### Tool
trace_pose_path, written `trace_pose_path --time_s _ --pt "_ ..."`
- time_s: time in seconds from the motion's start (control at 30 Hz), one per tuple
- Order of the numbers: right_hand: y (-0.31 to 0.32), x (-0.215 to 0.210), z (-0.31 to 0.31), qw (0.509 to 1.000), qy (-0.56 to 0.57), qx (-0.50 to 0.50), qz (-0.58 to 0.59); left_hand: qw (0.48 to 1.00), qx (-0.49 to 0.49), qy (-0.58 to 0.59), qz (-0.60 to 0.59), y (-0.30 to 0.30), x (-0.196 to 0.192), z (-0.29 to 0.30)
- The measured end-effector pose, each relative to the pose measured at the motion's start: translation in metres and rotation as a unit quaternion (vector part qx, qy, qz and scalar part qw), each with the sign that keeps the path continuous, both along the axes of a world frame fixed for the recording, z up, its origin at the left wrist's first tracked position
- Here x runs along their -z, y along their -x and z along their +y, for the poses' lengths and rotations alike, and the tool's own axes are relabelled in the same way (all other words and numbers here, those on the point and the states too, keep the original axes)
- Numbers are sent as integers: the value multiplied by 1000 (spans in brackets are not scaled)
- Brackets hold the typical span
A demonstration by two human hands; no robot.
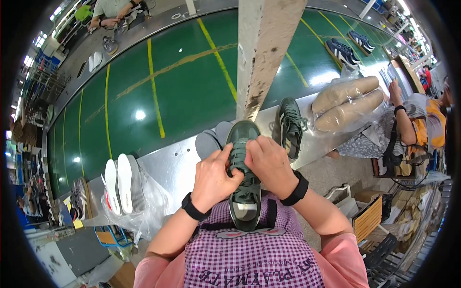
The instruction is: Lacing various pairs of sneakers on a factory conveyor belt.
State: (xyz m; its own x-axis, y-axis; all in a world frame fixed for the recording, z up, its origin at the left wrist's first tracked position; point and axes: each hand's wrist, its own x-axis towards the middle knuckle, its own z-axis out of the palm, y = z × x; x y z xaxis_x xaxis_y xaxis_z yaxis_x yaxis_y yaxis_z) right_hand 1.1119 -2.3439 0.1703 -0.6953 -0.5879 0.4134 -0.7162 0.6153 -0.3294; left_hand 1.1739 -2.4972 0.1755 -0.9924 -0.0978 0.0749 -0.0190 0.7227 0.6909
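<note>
A dark green lace-up sneaker (246, 126) is held upright against my apron, its far end resting over the metal ledge. My left hand (213, 176) is closed at the shoe's left side, thumb and forefinger pinched at the green shoelace (237, 158). From the right, my right hand (270, 164) curls its fingers closed on the lacing; the fingertips are partly hidden. A matching green sneaker (290, 126) stands on the ledge to the right. Grey insoles (207, 143) lie just left of the held shoe, partly covered by it.
A green belt (182, 101) with yellow lines runs beyond the metal ledge (177, 158); a worn post (259, 53) rises ahead. White insoles (128, 185) on plastic lie left, bagged tan shoe forms (345, 103) right. Dark blue shoes (342, 52) sit farther off. A co-worker (415, 115) is at right.
</note>
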Motion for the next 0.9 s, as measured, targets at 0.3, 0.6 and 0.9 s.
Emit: trace_pose_path --time_s 0.3,0.6,0.9 --pt "9 -13 9 987 102 40 -119 990 -63 -121 40 -1 0 2" --pt "5 -42 13 989 -59 -88 -106 984 123 70 104 13 -11 -13" --pt "10 -36 1 986 -116 -109 -51 962 180 164 125 20 -10 -13"
